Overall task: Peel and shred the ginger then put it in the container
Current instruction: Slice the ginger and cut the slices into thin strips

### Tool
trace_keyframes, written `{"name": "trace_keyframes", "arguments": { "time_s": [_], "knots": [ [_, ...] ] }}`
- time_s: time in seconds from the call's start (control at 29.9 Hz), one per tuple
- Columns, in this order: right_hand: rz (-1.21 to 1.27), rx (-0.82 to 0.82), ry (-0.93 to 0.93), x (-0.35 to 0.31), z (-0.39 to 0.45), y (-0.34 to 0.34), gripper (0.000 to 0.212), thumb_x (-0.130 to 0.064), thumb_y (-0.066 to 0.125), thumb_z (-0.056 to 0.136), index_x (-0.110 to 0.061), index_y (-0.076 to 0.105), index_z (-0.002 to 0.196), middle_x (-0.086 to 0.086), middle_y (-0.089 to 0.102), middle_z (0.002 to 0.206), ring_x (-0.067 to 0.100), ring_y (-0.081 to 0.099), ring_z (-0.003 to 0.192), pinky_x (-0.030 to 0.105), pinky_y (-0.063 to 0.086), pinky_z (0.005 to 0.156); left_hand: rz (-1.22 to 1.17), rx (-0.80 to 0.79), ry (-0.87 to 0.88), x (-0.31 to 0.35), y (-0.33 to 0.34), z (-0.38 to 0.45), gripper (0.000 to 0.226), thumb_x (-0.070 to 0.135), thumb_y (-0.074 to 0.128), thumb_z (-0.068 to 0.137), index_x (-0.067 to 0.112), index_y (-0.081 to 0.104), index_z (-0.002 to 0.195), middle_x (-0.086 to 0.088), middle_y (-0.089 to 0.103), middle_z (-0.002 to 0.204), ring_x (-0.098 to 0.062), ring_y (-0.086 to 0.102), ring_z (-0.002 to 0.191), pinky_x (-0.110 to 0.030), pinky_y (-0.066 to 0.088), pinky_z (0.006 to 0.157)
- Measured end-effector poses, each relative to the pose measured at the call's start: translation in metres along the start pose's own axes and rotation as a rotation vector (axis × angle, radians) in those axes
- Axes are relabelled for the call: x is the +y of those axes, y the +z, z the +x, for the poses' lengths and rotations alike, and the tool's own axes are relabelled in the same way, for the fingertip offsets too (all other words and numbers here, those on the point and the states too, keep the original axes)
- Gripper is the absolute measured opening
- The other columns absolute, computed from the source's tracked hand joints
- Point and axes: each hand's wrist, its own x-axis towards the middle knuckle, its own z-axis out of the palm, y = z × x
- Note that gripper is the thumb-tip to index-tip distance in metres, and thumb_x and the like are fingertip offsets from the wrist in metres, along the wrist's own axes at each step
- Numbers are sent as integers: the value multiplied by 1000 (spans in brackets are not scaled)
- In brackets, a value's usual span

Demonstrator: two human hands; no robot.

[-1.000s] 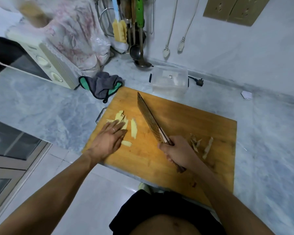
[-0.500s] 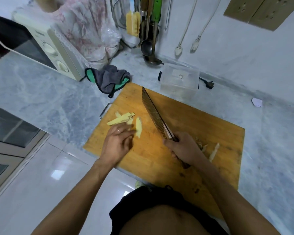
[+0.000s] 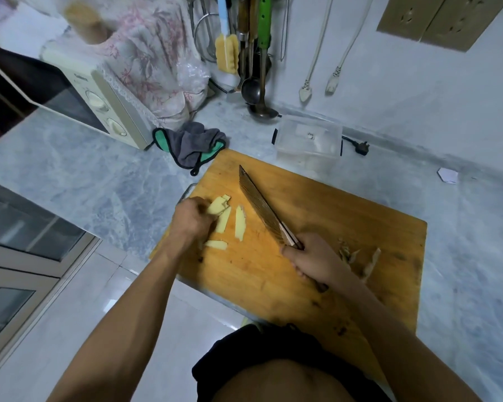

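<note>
A microwave (image 3: 99, 103), grey-green cloth (image 3: 190, 143) and hanging ladles (image 3: 256, 91) stand behind.

left hand (image 3: 192, 219) now gathering ginger slices (image 3: 219, 205)

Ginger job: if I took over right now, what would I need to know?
Left hand grips a stack of ginger slices on the cutting board; three more slices lie beside it.
Right hand holds the knife, blade raised over the board.
Peels lie by the right hand.
Container sits behind the board; its contents are unclear.
Done: peeling, slicing.
Left: cut slices into shreds, put them in the container.
</note>
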Motion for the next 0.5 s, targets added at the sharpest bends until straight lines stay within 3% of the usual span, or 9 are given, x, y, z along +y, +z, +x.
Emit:
{"name": "trace_keyframes", "arguments": {
  "time_s": [0.07, 0.17, 0.27, 0.43, 0.5],
  "knots": [
    [21, 8, 16, 1, -1, -1, 18, -24, 58, 98, -11, 59, 85, 4, 58, 67, 12, 54, 51, 27, 47, 50, -8, 24, 62, -5, -1, -3, 21, 18, 62, 92, 12, 71, 110, -3, 69, 118, -20, 62, 106, -26, 48, 92],
    [20, 21, 28, 2, -1, 0, 21, -22, 54, 100, -12, 60, 82, 5, 57, 66, 11, 54, 50, 26, 47, 50, -14, 17, 128, -9, -4, -11, 16, 14, 57, 93, 14, 71, 100, -1, 71, 95, -22, 64, 89, -28, 50, 80],
    [64, 18, 74, 4, -1, 5, 21, -21, 53, 101, -16, 59, 81, 3, 57, 67, 10, 54, 51, 23, 48, 51, -4, -15, 136, -12, -3, -14, 22, 8, 59, 86, 17, 68, 104, 1, 70, 91, -21, 63, 85, -31, 54, 79],
    [42, 49, 74, 2, -1, 10, 19, -22, 53, 101, -15, 60, 86, 4, 57, 68, 11, 54, 51, 24, 48, 49, -167, 108, 23, -8, 2, -17, 29, 1, 59, 82, 22, 67, 99, 18, 61, 78, -4, 59, 73, -16, 47, 65],
    [23, 49, 64, 1, -2, 9, 19, -23, 53, 101, -16, 59, 85, 4, 58, 67, 10, 54, 51, 23, 48, 50, -275, 188, -58, -7, 4, -20, 22, 4, 60, 87, 19, 68, 101, 14, 62, 82, -5, 59, 74, -21, 51, 73]
  ]
}}
